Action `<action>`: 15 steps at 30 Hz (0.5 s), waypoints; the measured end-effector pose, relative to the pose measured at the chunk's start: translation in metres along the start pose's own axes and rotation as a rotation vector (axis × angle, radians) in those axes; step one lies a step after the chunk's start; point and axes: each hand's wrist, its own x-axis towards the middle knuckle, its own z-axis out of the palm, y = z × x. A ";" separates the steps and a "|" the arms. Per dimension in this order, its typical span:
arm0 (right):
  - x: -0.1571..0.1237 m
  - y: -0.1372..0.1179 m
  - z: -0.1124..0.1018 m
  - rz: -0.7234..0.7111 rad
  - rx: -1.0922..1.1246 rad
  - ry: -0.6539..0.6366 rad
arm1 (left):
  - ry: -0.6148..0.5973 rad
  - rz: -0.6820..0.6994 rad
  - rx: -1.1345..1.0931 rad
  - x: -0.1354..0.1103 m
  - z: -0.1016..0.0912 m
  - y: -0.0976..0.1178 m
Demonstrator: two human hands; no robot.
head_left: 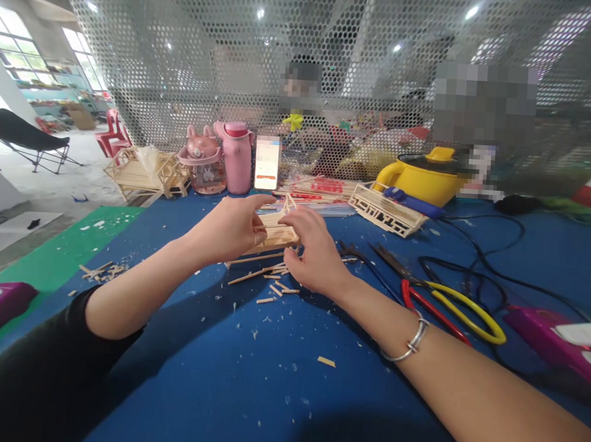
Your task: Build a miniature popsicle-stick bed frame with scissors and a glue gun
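A small model built of pale wooden sticks [278, 234] is held between my hands above the blue table. My left hand [228, 225] grips its left side, the fingers curled in and partly hidden behind the hand. At the right end my right hand [314, 250] wraps round it, thumb below and fingers on top. Under and in front of the model lie loose wooden sticks [255, 273] and short cut pieces [265, 300]. A bracelet [415, 342] circles my right wrist.
Right of my hands lie pliers [372, 269] and yellow-and-red-handled scissors [435, 303]. Behind stand a pink bottle [236, 161], a lit phone [267, 166], another stick model [389, 210] and a yellow pot [421, 180]. Black cable [453, 264] runs across the right. Perforated metal mesh [225, 63] rises behind.
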 end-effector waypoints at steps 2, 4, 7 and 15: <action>0.000 0.000 0.000 0.000 0.003 0.000 | 0.005 0.015 0.007 0.000 0.000 0.000; 0.000 -0.001 0.000 -0.001 0.002 0.000 | 0.006 0.028 0.015 0.000 0.001 0.000; 0.000 -0.001 0.000 -0.002 -0.002 0.002 | 0.009 0.030 0.030 0.000 0.002 -0.001; 0.000 -0.003 0.000 0.013 -0.025 -0.008 | 0.015 0.033 0.057 0.001 0.004 -0.002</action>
